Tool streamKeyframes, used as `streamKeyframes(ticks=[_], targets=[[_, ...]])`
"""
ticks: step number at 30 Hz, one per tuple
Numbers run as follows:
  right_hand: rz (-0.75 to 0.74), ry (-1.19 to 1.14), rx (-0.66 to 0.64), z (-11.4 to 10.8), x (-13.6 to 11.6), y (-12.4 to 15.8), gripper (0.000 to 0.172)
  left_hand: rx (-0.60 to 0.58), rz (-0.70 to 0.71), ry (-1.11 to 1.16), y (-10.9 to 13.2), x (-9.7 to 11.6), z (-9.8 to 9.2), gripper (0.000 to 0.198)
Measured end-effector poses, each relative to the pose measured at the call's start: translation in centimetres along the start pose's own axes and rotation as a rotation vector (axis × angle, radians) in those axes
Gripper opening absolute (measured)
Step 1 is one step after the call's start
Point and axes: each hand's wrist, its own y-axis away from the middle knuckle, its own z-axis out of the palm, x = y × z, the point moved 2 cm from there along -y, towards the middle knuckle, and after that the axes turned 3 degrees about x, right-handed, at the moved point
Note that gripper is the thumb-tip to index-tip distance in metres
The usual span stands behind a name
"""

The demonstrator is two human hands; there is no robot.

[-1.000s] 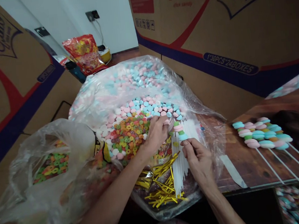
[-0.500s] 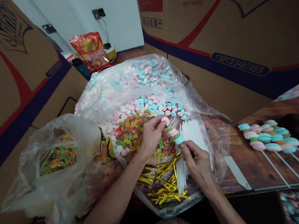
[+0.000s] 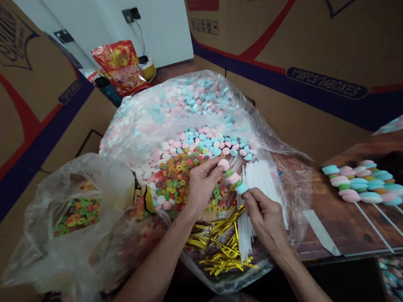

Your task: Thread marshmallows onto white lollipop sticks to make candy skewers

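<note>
Between the thumb and fingers of my left hand (image 3: 203,183) is a round pink marshmallow (image 3: 224,164), at the top end of a candy skewer. My right hand (image 3: 266,213) grips that candy skewer (image 3: 234,178) just below its lowest blue piece; the stick itself is mostly hidden by the fingers. Green rings alternate with pink and blue pieces along it. Under my hands lie loose gummy rings (image 3: 175,177) in several colours, with pink, blue and white marshmallows (image 3: 206,143) behind them. White sticks (image 3: 261,183) and gold twist ties (image 3: 224,254) are close to my right hand.
Several finished candy skewers (image 3: 368,185) lie on the wooden table (image 3: 296,180) at right, near a white strip (image 3: 321,232). A plastic bag of gummy rings (image 3: 78,213) stands at left. Large cardboard boxes (image 3: 304,34) flank the table, and a red candy packet (image 3: 120,66) stands behind.
Both hands keep almost the same place and hold, with the pink marshmallow still at the skewer's top. The view has shifted very slightly.
</note>
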Motion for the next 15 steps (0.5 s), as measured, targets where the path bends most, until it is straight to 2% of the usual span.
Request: streamKeyframes(ticks=[5,11,15], targets=[[-0.006,0.004,-0.019,-0.1,-0.3,-0.1,0.031,0.0,0.174,-0.172,-0.2,-0.4,-0.2,0.029],[0.011,-0.01,-0.011,-0.1,-0.4,-0.1,0.032,0.024,0.504,-0.509,0.6,0.1,0.2,0.022],[0.032,-0.046,0.003,0.1,-0.1,0.1,0.033,0.027,0.626,-0.637,1.4,0.3,0.7,0.023]])
